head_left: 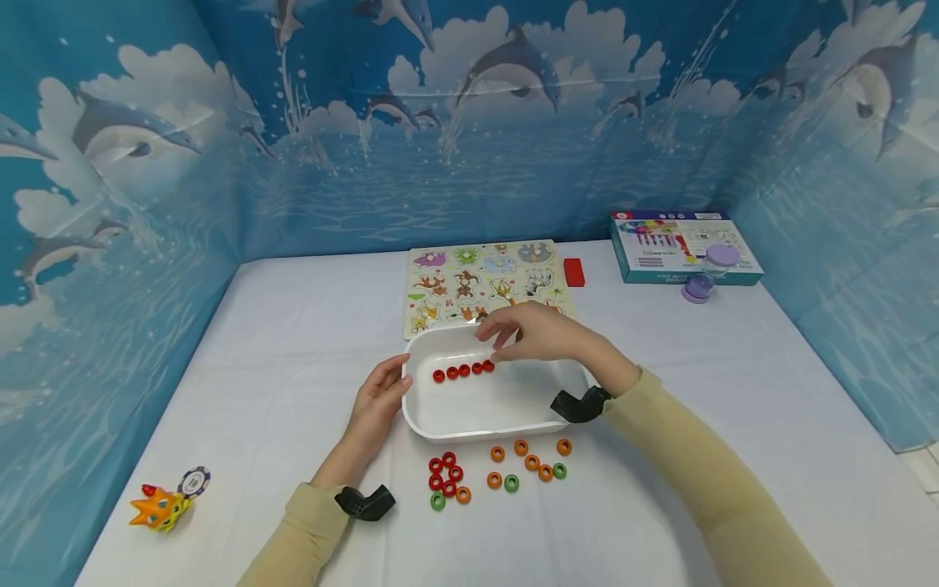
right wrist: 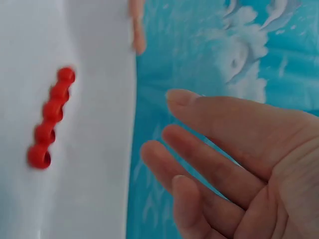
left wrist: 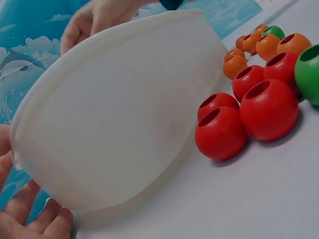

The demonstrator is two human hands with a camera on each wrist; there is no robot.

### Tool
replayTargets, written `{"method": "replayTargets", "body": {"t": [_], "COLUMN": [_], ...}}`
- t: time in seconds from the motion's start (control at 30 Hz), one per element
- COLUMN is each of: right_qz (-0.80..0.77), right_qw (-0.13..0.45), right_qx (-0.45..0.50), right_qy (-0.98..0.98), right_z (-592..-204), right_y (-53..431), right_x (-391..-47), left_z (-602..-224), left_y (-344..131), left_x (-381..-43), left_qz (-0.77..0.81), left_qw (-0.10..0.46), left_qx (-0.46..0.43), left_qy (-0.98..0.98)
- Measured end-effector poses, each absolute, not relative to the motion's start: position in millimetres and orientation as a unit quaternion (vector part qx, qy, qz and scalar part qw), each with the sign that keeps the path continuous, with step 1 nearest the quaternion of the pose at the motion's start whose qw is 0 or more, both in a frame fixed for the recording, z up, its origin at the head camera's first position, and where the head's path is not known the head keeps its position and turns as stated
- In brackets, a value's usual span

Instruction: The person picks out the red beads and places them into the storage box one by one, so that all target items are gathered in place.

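A white plastic basin (head_left: 469, 427) stands in the middle of the table. Five or so small red beads, several in all (head_left: 465, 370), lie in a row on its floor. My left hand (head_left: 377, 403) holds the basin's left end, fingers and thumb at the rim. My right hand (head_left: 543, 333) hovers over the basin's far side near the right end of the row. In the right wrist view that hand (right wrist: 224, 169) has thumb and fingers apart with nothing between them. On the cloth before the basin lie loose red beads (left wrist: 269, 109), orange beads (head_left: 531, 462) and green beads (head_left: 511, 483).
Behind the basin lies a wooden animal puzzle board (head_left: 464, 285), with a red block (head_left: 574, 272) beside it. A toy box (head_left: 685, 249) and a purple-capped hourglass (head_left: 710, 273) stand at the back right. An orange figure (head_left: 161, 509) and a poker chip (head_left: 194, 482) lie front left.
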State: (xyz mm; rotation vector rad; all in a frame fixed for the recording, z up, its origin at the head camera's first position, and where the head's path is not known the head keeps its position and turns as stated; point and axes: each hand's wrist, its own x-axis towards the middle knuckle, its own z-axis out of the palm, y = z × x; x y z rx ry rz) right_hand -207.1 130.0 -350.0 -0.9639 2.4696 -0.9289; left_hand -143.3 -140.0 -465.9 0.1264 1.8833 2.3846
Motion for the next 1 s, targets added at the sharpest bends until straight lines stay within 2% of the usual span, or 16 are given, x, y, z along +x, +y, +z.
{"method": "replayTargets", "body": {"t": [0.27, 0.5, 0.67, 1.0], "right_qz": [-0.423, -0.463, -0.455, -0.426], "right_qw": [0.119, 0.179, 0.2, 0.097], "right_qx": [-0.359, -0.345, -0.345, -0.358], "right_qy": [0.823, 0.797, 0.797, 0.825], "right_z": [-343.5, -382.8, -409.9, -443.1], "right_y": [128.3, 110.5, 98.6, 86.8], "right_x": [-151.3, -103.7, -83.7, -78.4], "left_z": [-465.4, -466.5, -465.3, -465.1], "left_y": [-139.4, -139.9, -140.0, -139.8], "left_x": [-143.8, -142.6, -142.3, -142.8], "left_qz": [0.781, 0.778, 0.779, 0.781], "left_qw": [0.05, 0.048, 0.051, 0.053], "left_qx": [0.04, 0.037, 0.039, 0.048], "left_qy": [0.621, 0.625, 0.623, 0.621]}}
